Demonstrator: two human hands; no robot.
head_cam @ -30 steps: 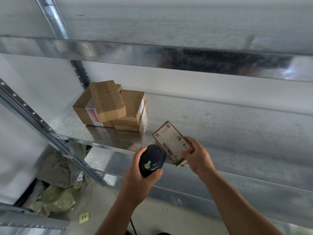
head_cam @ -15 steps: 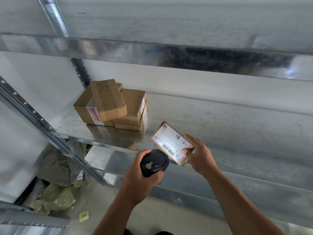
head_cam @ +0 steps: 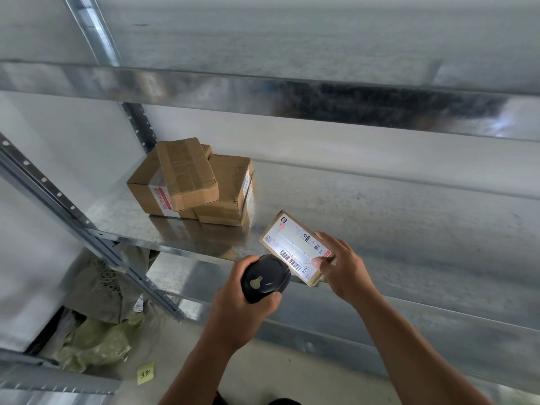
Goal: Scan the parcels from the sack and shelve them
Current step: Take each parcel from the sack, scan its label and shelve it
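Observation:
My right hand holds a small flat cardboard parcel by its right end, white label and barcode facing up, just above the front edge of the metal shelf. Right in front of it, my left hand grips a black handheld scanner, its head pointing at the label and almost touching the parcel's near corner. Three brown cardboard parcels are stacked at the shelf's left end. The greenish woven sack lies crumpled on the floor at lower left.
Slanted metal uprights frame the shelf's left side. Another shelf runs above, and a lower shelf sits beneath my arms. A yellow sticky note lies on the floor by the sack.
The parcel and my right hand have shifted slightly left and down toward the scanner. The scanner's green light, lit one second ago, is off. The label now looks brightly lit.

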